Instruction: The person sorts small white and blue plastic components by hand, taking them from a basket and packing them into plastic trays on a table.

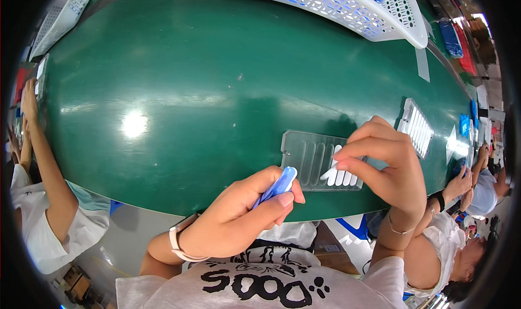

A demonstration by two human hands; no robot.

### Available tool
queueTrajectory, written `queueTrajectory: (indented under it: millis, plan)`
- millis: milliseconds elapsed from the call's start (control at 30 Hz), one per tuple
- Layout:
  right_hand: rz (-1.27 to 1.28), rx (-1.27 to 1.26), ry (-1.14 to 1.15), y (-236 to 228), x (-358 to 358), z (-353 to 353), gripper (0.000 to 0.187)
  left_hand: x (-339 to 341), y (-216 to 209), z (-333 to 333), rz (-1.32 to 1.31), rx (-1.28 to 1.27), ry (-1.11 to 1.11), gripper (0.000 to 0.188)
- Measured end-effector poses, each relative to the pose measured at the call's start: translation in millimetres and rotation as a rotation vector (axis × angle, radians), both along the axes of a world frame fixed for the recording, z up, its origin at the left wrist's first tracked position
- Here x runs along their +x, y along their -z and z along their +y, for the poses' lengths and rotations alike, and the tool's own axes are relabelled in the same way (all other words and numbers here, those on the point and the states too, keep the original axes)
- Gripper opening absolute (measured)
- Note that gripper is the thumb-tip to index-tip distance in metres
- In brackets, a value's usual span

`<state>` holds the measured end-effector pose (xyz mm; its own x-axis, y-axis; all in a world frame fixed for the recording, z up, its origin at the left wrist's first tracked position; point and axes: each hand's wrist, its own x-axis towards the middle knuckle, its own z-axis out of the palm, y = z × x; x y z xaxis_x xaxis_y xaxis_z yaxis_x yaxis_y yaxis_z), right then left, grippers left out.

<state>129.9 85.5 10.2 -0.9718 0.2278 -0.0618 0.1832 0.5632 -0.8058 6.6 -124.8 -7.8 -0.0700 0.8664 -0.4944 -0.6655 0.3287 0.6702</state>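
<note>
A small bunch of flat, round-ended blue strips (279, 186) with some white showing is gripped in my left hand (230, 217), its fingers curled closed around them. My right hand (391, 160) is pinched over a clear plastic tray (291, 137) with long rounded slots. Between its thumb and finger is a slim white strip (328, 174), tilted against the slots. Several white strips (347, 179) lie side by side at the tray's right end, partly covered by my right hand. The left slots hold nothing visible.
Another clear tray (417, 127), filled with white strips, lies farther right on the green table (179, 54). A white perforated basket (353, 15) with blue and white pieces stands at the far edge; another basket (61, 24) is far left. Co-workers' arms (46, 157) reach in from both sides.
</note>
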Motion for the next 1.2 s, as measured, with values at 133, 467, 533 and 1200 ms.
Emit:
queueTrajectory:
  millis: [133,467,533,1200]
  plan:
    - [-0.031,0.266,0.027,3,-12,-13,0.031,4,1,-3,0.327,0.054,0.0,0.013]
    - [0.15,0.173,0.062,-4,-9,-22,0.02,5,4,-6,0.364,0.001,0.088,0.01]
    - [0.085,-0.329,0.051,-13,-3,-36,0.02,10,4,-7,0.416,0.05,0.016,0.018]
    - [0.264,0.769,0.184,19,30,-77,0.025,12,1,-14,0.332,0.003,-0.057,0.023]
